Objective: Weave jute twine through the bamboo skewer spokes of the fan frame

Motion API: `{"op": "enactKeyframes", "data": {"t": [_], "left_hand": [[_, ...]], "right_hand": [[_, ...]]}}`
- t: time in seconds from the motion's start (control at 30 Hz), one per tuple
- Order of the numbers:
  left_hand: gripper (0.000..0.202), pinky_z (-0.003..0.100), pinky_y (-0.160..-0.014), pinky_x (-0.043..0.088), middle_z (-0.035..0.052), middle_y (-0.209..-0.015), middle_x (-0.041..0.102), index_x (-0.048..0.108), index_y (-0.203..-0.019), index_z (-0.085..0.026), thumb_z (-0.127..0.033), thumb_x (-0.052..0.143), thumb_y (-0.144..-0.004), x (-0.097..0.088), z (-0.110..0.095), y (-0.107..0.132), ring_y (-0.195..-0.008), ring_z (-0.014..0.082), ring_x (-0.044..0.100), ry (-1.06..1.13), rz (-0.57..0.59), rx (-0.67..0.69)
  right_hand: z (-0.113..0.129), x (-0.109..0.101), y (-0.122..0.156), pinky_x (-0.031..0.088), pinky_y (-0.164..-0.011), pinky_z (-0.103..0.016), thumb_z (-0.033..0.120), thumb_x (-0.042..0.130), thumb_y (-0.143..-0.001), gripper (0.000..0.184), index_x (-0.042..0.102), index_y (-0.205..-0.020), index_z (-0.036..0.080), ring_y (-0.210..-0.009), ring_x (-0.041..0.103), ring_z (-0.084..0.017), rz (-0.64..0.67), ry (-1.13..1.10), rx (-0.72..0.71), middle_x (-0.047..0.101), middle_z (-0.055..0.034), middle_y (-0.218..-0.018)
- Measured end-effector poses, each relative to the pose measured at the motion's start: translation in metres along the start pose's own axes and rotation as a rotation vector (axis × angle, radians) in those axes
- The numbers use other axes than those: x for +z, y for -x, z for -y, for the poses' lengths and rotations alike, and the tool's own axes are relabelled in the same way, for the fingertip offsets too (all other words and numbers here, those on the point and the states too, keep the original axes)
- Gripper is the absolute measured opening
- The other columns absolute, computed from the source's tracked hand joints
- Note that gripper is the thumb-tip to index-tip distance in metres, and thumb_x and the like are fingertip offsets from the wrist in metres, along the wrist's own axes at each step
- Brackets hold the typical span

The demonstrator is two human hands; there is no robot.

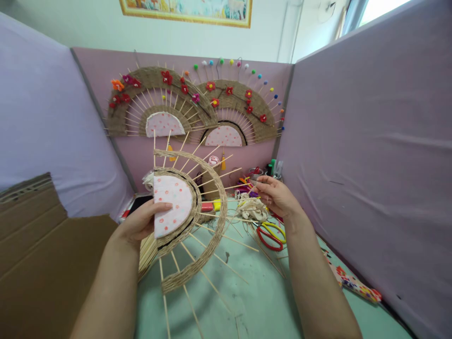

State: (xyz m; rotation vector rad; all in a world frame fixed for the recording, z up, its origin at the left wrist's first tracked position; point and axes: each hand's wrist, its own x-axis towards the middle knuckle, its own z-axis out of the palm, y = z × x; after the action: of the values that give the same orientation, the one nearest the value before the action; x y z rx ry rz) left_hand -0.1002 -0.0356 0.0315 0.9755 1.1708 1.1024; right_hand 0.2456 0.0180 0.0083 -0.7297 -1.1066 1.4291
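Note:
My left hand grips a half-round woven fan frame by its straight edge, with the thumb lying on the spotted pink-and-white fabric centre. Thin wooden sticks radiate from that centre through an inner woven band with a black line and an outer band of tan cord. The fan is turned so its curved side faces right. To its right, my right hand is raised near the stick tips with its fingers pinched together. Whatever lies between those fingertips, if anything, is too small to make out.
Two finished fans with felt flowers hang on the pink back panel. Red-and-yellow-handled scissors, a heap of pale cord and loose sticks lie on the green table. A cardboard box stands at left; fabric-covered panels enclose both sides.

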Motion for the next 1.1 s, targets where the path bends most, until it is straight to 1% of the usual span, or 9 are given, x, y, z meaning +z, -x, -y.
{"op": "enactKeyframes", "data": {"t": [0.17,0.3,0.4,0.53,0.6,0.77,0.87,1.03,1.1], "left_hand": [[0.028,0.023,-0.050,0.049,0.0076,-0.070,0.071,0.070,-0.080,-0.012,-0.017,0.074,-0.052,-0.001,-0.002,0.005,-0.054,0.0160,0.061,-0.039,-0.007,-0.039],[0.032,0.025,-0.055,0.051,0.0074,-0.067,0.070,0.070,-0.083,-0.013,-0.017,0.073,-0.052,-0.002,-0.002,0.006,-0.059,0.0186,0.063,-0.047,0.028,-0.050],[0.034,0.025,-0.054,0.051,0.0075,-0.066,0.070,0.070,-0.084,-0.013,-0.017,0.073,-0.051,-0.005,0.001,0.003,-0.058,0.0189,0.064,-0.050,0.053,-0.042],[0.031,0.024,-0.052,0.050,0.0075,-0.068,0.071,0.070,-0.083,-0.014,-0.020,0.075,-0.053,-0.007,0.010,-0.004,-0.055,0.0180,0.064,-0.015,0.103,-0.049],[0.033,0.023,-0.050,0.050,0.0084,-0.071,0.072,0.070,-0.082,-0.013,-0.022,0.077,-0.050,-0.004,0.015,-0.009,-0.054,0.0177,0.064,0.013,0.134,-0.064],[0.037,0.024,-0.053,0.053,0.0101,-0.070,0.072,0.070,-0.080,-0.011,-0.021,0.080,-0.046,0.010,0.023,-0.016,-0.057,0.0193,0.066,0.043,0.192,-0.107],[0.038,0.025,-0.053,0.053,0.0113,-0.072,0.073,0.071,-0.083,-0.011,-0.021,0.080,-0.047,0.013,0.024,-0.016,-0.056,0.0196,0.066,0.035,0.207,-0.108],[0.041,0.024,-0.051,0.052,0.0111,-0.071,0.073,0.071,-0.090,-0.011,-0.019,0.076,-0.050,0.009,0.023,-0.016,-0.055,0.0196,0.066,0.020,0.217,-0.108],[0.039,0.023,-0.049,0.051,0.0106,-0.069,0.072,0.071,-0.089,-0.012,-0.018,0.076,-0.051,0.008,0.023,-0.016,-0.054,0.0191,0.065,0.019,0.221,-0.110]], "right_hand": [[0.001,-0.001,0.001,0.020,-0.038,-0.017,0.024,0.078,-0.062,0.035,0.054,-0.087,0.021,-0.039,0.034,-0.003,0.007,0.038,-0.060,0.067,-0.0001,-0.066],[-0.001,-0.001,0.000,0.023,-0.040,-0.017,0.025,0.078,-0.061,0.034,0.055,-0.086,0.021,-0.042,0.040,-0.004,-0.002,0.044,-0.072,0.065,0.0020,-0.063],[-0.001,-0.002,0.001,0.029,-0.043,-0.018,0.026,0.078,-0.061,0.032,0.056,-0.083,0.021,-0.047,0.047,-0.006,0.000,0.054,-0.079,0.063,0.0028,-0.063],[-0.005,-0.001,-0.001,0.035,-0.047,-0.019,0.028,0.079,-0.060,0.034,0.055,-0.083,0.021,-0.052,0.052,-0.008,0.063,0.052,-0.066,0.063,0.0029,-0.064],[-0.011,0.003,-0.004,0.035,-0.048,-0.019,0.028,0.079,-0.060,0.035,0.055,-0.084,0.020,-0.053,0.052,-0.008,0.094,0.046,-0.045,0.063,0.0031,-0.064],[-0.029,0.021,-0.015,0.026,-0.044,-0.019,0.026,0.080,-0.057,0.034,0.054,-0.078,0.019,-0.046,0.042,-0.005,0.104,0.054,0.012,0.060,0.0042,-0.061],[-0.034,0.028,-0.017,0.026,-0.045,-0.020,0.026,0.080,-0.055,0.033,0.054,-0.075,0.019,-0.047,0.043,-0.006,0.099,0.047,0.026,0.060,0.0036,-0.062],[-0.033,0.025,-0.018,0.026,-0.046,-0.020,0.027,0.079,-0.055,0.032,0.056,-0.076,0.019,-0.046,0.041,-0.006,0.068,0.093,-0.006,0.059,0.0043,-0.060],[-0.034,0.021,-0.019,0.030,-0.048,-0.021,0.027,0.079,-0.056,0.031,0.057,-0.076,0.019,-0.049,0.045,-0.007,0.064,0.138,-0.030,0.059,0.0044,-0.058]]}}
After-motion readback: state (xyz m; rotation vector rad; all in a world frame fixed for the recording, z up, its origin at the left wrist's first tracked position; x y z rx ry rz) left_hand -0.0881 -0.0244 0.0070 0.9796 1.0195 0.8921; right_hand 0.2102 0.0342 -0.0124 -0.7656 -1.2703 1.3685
